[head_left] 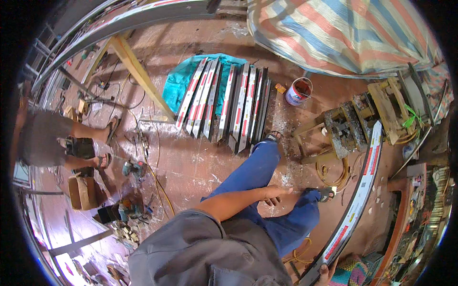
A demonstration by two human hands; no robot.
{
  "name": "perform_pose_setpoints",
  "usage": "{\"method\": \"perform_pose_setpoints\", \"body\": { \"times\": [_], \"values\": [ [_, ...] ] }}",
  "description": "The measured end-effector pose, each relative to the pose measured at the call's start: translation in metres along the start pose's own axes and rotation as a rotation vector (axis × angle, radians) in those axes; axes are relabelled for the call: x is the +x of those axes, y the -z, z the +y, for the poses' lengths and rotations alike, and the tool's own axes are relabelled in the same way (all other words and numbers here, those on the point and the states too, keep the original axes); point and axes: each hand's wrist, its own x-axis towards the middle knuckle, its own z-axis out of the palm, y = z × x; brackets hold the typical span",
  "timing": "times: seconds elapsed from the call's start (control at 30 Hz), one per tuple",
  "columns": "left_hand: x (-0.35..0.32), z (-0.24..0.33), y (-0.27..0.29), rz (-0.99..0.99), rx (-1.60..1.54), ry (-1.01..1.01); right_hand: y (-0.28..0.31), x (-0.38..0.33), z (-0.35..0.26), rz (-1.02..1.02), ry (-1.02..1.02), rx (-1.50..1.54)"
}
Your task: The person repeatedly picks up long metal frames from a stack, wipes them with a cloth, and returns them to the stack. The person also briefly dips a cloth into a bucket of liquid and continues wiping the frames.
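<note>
Metal strip [359, 195] curves up frame right; right hand [326, 275] grips its lower end at bottom edge. Left hand [275, 194] hangs loose, fingers spread, over blue-trousered knee [305, 209].

Person's own body, seen from above. Left forearm extends bare from the grey sleeve toward the right across the blue-trousered thighs; left hand [275, 193] hangs open, fingers loosely curled downward, holding nothing. Right hand [327, 273], near the lower edge at right, is only partly visible, fingers wrapped upward in a grasp; its forearm is out of view.
</note>
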Motion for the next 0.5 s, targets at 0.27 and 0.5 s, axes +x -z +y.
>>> {"method": "perform_pose_setpoints", "body": {
  "times": [0.27, 0.5],
  "values": [
    [-0.007, -0.001, -0.005, -0.027, 0.146, -0.057, 0.0, -0.009, 0.004, 0.024, 0.022, -0.031],
    [0.008, -0.013, -0.002, -0.067, 0.276, -0.045, 0.019, -0.059, 0.044, 0.118, -0.05, -0.016]
  ]
}}
